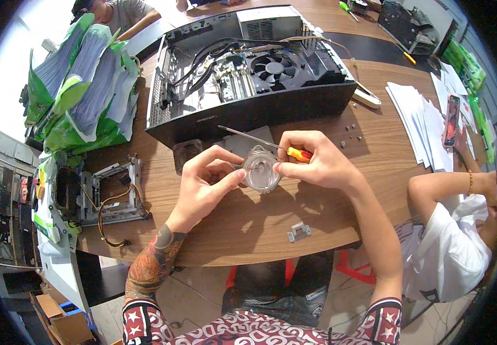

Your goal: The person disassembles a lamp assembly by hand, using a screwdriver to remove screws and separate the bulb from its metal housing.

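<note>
Left grip [209,179] pinching a clear container [262,173], right grip [320,161] holding it and a screwdriver [298,154] — partly finger-hidden

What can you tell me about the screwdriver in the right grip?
The screwdriver has a yellow and red, plastic-looking handle and a long, thin, metal-looking shaft. The right grip holds its handle; the shaft points left and away from the person, toward the computer case. The tip's shape is too small to tell.

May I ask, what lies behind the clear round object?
Behind the clear round object lie a grey flat panel, then an open computer case. Whatever the left hand covers cannot be seen.
</note>
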Action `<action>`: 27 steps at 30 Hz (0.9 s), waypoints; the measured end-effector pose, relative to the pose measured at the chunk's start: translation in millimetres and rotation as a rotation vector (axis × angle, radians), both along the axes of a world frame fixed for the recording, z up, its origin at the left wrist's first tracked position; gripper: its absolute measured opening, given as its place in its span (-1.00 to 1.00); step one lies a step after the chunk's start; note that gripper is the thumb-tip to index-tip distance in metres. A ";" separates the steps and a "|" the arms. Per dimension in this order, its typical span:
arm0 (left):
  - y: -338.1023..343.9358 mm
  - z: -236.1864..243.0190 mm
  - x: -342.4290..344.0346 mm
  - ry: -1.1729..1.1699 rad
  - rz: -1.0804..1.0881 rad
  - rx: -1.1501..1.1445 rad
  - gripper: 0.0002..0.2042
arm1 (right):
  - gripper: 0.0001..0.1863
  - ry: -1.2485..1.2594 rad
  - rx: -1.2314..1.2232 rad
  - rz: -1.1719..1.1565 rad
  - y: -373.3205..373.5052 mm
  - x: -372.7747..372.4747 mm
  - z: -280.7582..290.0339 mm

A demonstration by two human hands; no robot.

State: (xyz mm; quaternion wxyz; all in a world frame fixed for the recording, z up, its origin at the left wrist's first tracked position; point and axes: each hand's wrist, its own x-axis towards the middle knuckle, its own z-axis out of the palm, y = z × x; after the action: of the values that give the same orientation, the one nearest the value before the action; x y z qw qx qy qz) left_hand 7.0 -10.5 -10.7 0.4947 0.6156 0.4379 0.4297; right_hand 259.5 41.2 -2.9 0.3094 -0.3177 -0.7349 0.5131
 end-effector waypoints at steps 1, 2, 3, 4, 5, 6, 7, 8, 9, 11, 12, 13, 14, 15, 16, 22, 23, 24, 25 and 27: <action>-0.2 1.4 0.1 0.000 -0.001 0.004 -0.81 | -0.78 0.000 0.000 0.001 -0.5 -0.2 0.3; 0.0 2.4 0.2 0.000 0.000 0.004 -0.81 | -0.77 -0.014 0.017 -0.018 -1.1 -0.4 0.6; 0.3 3.3 0.3 0.004 0.002 -0.001 -0.80 | -0.77 -0.029 0.034 -0.037 -1.4 -0.5 0.6; 0.4 3.4 0.5 0.008 0.002 -0.005 -0.80 | -0.77 -0.030 0.033 -0.037 -1.1 0.1 0.2; 0.2 2.8 0.4 0.007 0.002 -0.006 -0.80 | -0.76 -0.028 -0.014 -0.023 -0.2 0.9 -0.5; -0.1 1.9 0.3 0.020 -0.011 0.005 -0.80 | -0.76 -0.025 -0.062 -0.010 0.8 1.7 -1.3; -0.2 1.3 0.2 0.033 -0.025 0.016 -0.80 | -0.76 -0.026 -0.063 -0.011 1.7 2.5 -2.5; -0.3 1.0 0.4 0.032 -0.026 0.015 -0.80 | -0.76 -0.034 -0.058 -0.007 2.7 3.4 -3.8; -0.2 0.6 0.6 0.034 -0.029 0.012 -0.79 | -0.76 -0.041 -0.054 -0.003 3.1 4.0 -4.4; -0.5 0.4 1.2 0.038 -0.030 0.009 -0.79 | -0.76 -0.033 -0.063 0.005 2.4 5.1 -2.1; -0.5 0.2 1.6 0.043 -0.032 0.014 -0.80 | -0.75 -0.025 -0.072 0.013 2.1 5.7 -1.4; -0.8 0.5 1.0 0.049 -0.032 0.020 -0.81 | -0.75 -0.023 -0.073 0.014 2.9 5.2 -2.4; -1.3 0.4 0.6 0.051 -0.030 0.019 -0.81 | -0.75 -0.032 -0.063 0.027 4.0 5.0 -4.1; -1.8 0.1 0.2 0.056 -0.029 0.028 -0.82 | -0.75 -0.040 -0.053 0.039 4.8 4.7 -5.3; -1.8 -1.0 0.9 0.056 -0.032 0.037 -0.83 | -0.75 -0.042 -0.055 0.037 4.6 5.5 -5.6; -0.4 0.0 1.7 0.112 -0.025 0.075 -0.83 | -0.72 -0.101 -0.101 0.063 3.2 8.7 2.2; -0.8 0.8 1.9 0.113 -0.023 0.074 -0.83 | -0.73 -0.091 -0.091 0.055 2.9 8.9 2.5; -1.4 2.1 2.6 0.113 -0.020 0.083 -0.82 | -0.73 -0.081 -0.081 0.047 2.7 8.7 2.9; -1.4 1.9 3.3 0.111 -0.019 0.091 -0.81 | -0.73 -0.081 -0.084 0.048 2.5 8.5 2.6; -1.3 0.5 3.2 0.106 -0.020 0.090 -0.81 | -0.74 -0.087 -0.067 0.031 2.2 7.9 2.3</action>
State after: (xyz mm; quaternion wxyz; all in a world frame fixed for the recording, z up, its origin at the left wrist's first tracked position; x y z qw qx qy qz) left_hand 10.2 -11.9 -10.1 0.4467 0.6635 0.4376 0.4107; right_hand 267.3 43.3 -0.6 0.2582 -0.3385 -0.7349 0.5279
